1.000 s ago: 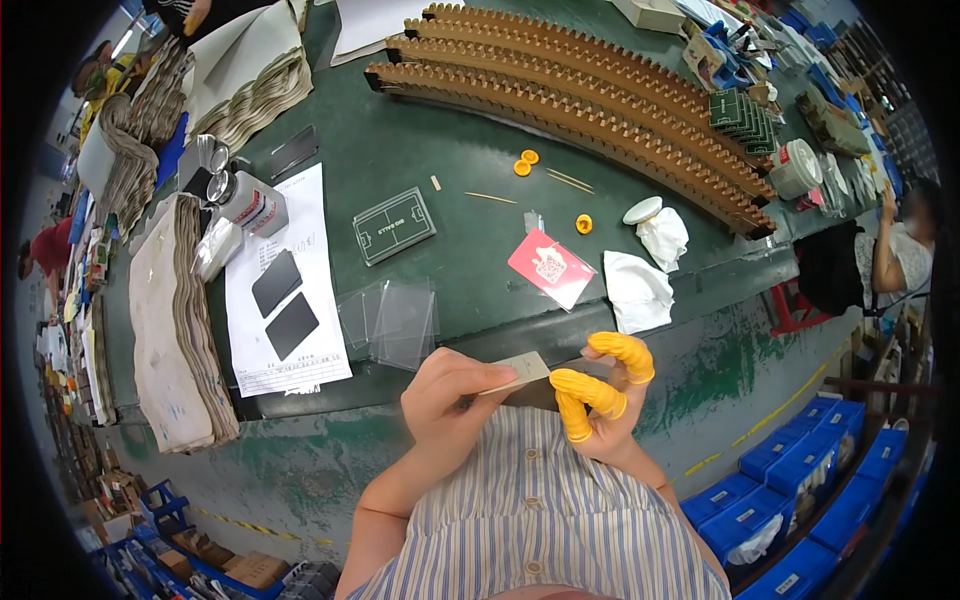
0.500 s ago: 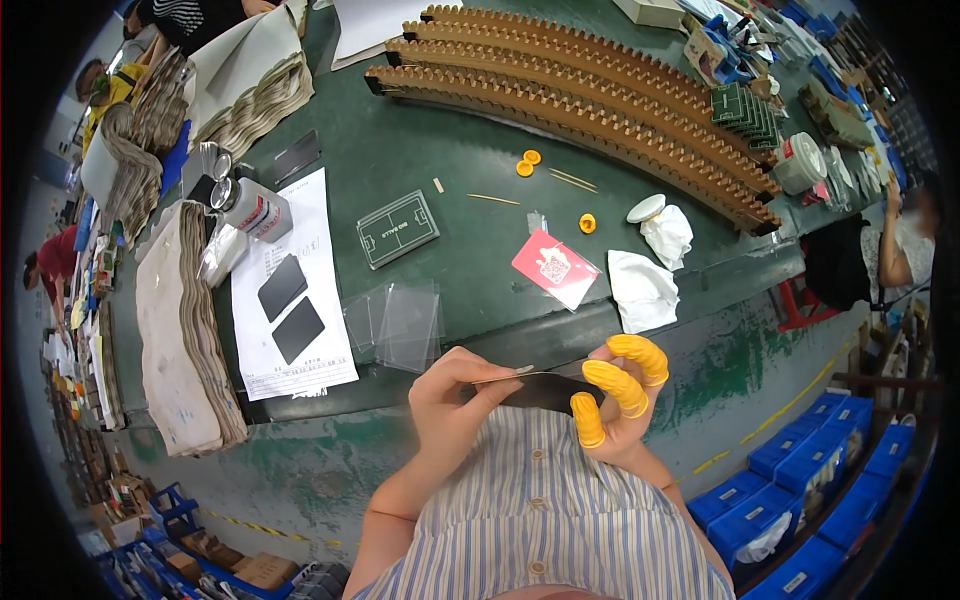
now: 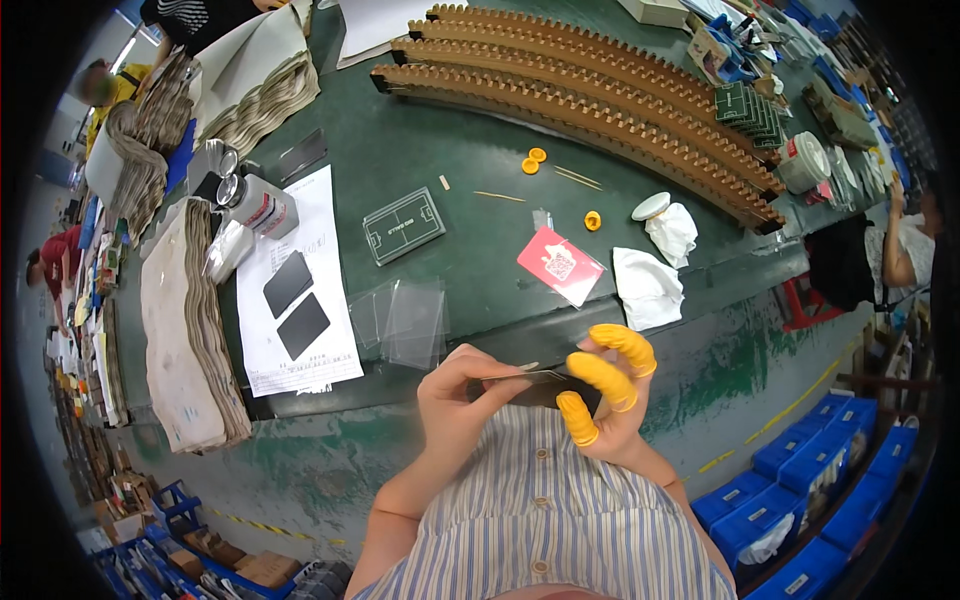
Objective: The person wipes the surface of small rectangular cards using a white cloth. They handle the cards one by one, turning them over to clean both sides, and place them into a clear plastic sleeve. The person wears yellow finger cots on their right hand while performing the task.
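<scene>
My left hand (image 3: 452,398) pinches a thin, dark flat plate (image 3: 522,391) between thumb and fingers, just past the table's front edge. The plate is tilted, so its top edge shows as a narrow bright line. Yellow finger cots cover the thumb and two fingers of my right hand (image 3: 612,400). Those fingers are spread at the plate's right end. The forefinger tip is at its upper corner; whether it touches cannot be made out. On the table beyond lie clear plastic sleeves (image 3: 415,325) and a red card (image 3: 560,264) in a clear sleeve.
A dark green plate with white lines (image 3: 404,227) lies mid-table. Two black cards (image 3: 303,326) rest on a printed sheet (image 3: 335,362), beside a metal-topped bottle (image 3: 265,210). White cloths (image 3: 648,290), yellow finger cots (image 3: 593,221) and slotted wooden racks (image 3: 570,92) are farther off.
My right hand has shifted slightly left, its forefinger coming down to the plate's right end. The plate has tilted a little in my left hand. The whole view has moved slightly.
</scene>
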The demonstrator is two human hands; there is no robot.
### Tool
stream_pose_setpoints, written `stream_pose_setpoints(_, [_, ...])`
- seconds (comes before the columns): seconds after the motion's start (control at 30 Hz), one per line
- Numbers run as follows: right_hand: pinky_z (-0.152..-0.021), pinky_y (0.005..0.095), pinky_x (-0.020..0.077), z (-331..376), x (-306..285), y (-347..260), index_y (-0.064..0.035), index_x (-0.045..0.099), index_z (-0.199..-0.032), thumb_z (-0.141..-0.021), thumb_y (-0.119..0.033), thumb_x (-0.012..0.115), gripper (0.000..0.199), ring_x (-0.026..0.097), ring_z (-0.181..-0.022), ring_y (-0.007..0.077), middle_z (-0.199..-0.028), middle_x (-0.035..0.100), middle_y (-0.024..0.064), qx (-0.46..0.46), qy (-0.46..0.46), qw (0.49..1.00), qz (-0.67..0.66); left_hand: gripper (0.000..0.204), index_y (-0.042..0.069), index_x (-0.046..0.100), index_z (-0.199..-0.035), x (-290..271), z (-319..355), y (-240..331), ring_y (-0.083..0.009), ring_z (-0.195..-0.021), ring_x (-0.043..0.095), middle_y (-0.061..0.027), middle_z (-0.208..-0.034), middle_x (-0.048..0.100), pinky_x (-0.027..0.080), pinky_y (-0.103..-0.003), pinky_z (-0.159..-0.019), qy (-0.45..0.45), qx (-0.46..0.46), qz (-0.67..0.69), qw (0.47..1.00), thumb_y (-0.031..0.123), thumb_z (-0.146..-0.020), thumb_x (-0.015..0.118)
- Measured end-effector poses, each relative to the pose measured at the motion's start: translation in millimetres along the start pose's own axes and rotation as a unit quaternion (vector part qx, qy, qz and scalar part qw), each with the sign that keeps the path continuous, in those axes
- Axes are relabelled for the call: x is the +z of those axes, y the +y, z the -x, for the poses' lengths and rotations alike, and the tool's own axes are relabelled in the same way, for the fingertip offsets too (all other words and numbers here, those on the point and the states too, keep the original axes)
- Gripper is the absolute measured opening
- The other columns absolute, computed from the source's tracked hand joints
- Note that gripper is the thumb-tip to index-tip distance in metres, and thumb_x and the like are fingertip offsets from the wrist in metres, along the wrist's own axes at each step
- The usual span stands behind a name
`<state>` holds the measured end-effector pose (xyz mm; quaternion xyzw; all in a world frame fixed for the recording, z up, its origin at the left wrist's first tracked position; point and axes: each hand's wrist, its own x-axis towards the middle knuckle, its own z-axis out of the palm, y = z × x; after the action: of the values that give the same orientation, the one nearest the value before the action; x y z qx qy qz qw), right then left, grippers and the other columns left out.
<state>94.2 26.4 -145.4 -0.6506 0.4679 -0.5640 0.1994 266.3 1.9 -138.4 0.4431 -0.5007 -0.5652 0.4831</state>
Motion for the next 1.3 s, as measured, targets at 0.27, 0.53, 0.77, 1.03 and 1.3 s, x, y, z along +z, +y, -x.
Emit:
stream_pose_setpoints(0.27, [-0.09, 0.0329, 0.044, 3, 6, 2, -0.0056, 0.025, -0.138, -0.078, 0.0, 0.07, 0.075, 0.059, -0.104, 0.0233, -0.115, 0.057, 0.0167, 0.136, -0.003, 0.969, -0.204, 0.041, 0.005, 0.054, -0.108, 1, -5, 11, -0.0044, -0.067, 0.053, 0.0025, -0.074, 0.059, 0.039, -0.021, -0.064, -0.018, -0.045, -0.041, 0.998, 0.002, -0.074, 0.075])
stream_pose_setpoints(0.53, [-0.088, 0.0319, 0.0483, 0, 10, 0, -0.0069, 0.013, -0.144, -0.076, 0.006, 0.069, 0.089, 0.058, -0.107, 0.0238, -0.126, 0.047, 0.0204, 0.212, -0.007, 0.949, -0.235, 0.054, 0.003, 0.044, -0.119, 1, -7, 11, -0.0068, -0.073, 0.06, -0.0006, -0.075, 0.06, 0.046, -0.02, -0.069, -0.038, -0.066, 0.024, 0.997, -0.007, -0.074, 0.071])
stream_pose_setpoints(0.77, [-0.088, 0.037, 0.0512, 2, 14, 1, -0.014, 0.004, -0.146, -0.075, 0.012, 0.067, 0.098, 0.064, -0.096, 0.0231, -0.126, 0.044, 0.0201, 0.187, 0.082, 0.928, -0.311, 0.046, 0.004, 0.053, -0.113, 1, -2, -5, -0.0073, -0.082, 0.062, -0.0022, -0.091, 0.066, 0.046, -0.024, -0.078, -0.098, -0.047, 0.018, 0.994, 0.005, -0.073, 0.077])
stream_pose_setpoints(1.03, [-0.086, 0.0394, 0.0499, 10, 12, 12, -0.0175, 0.003, -0.146, -0.072, 0.01, 0.071, 0.104, 0.063, -0.096, 0.0266, -0.132, 0.041, 0.0169, -0.001, 0.02, 0.988, -0.153, 0.017, 0.002, 0.069, -0.09, 0, -1, -22, -0.0154, -0.087, 0.065, -0.0079, -0.089, 0.069, 0.049, -0.026, -0.076, -0.029, 0.034, 0.003, 0.999, -0.004, -0.074, 0.07])
stream_pose_setpoints(1.3, [-0.091, 0.0406, 0.0387, 18, 5, 13, -0.0181, 0.053, -0.12, -0.064, -0.014, 0.084, 0.064, 0.044, -0.108, 0.0256, -0.128, 0.033, 0.0104, -0.023, 0.055, 0.997, 0.038, 0.018, -0.001, 0.065, -0.083, -10, -5, -20, -0.0261, -0.087, 0.066, -0.0128, -0.085, 0.066, 0.052, -0.033, -0.079, 0.013, 0.103, -0.036, 0.994, -0.014, -0.071, 0.063])
